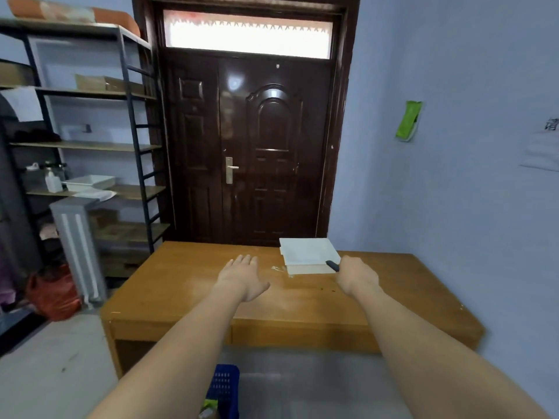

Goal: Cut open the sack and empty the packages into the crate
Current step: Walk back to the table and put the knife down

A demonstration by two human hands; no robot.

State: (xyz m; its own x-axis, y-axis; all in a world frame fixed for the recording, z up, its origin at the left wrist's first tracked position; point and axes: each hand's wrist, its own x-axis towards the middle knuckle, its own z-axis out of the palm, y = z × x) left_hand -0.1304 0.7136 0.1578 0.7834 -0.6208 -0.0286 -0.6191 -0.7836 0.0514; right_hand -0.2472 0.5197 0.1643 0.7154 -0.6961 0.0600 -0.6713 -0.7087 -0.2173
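Both my arms reach out over a wooden desk [187,285]. My left hand [242,275] hovers above the desk top with fingers spread and nothing in it. My right hand [358,275] is closed around a dark handle of a cutter [332,265], whose tip points left toward a white tray [308,252] at the desk's far edge. A blue plastic crate [225,391] stands on the floor below, between my forearms, with a green package [210,405] showing in it. No sack is in view.
A dark wooden door [257,146] stands behind the desk. A metal shelving rack [90,140] with trays and bottles fills the left side, with a red bag [53,293] on the floor beside a grey radiator [77,249]. The blue wall [453,176] is close on the right.
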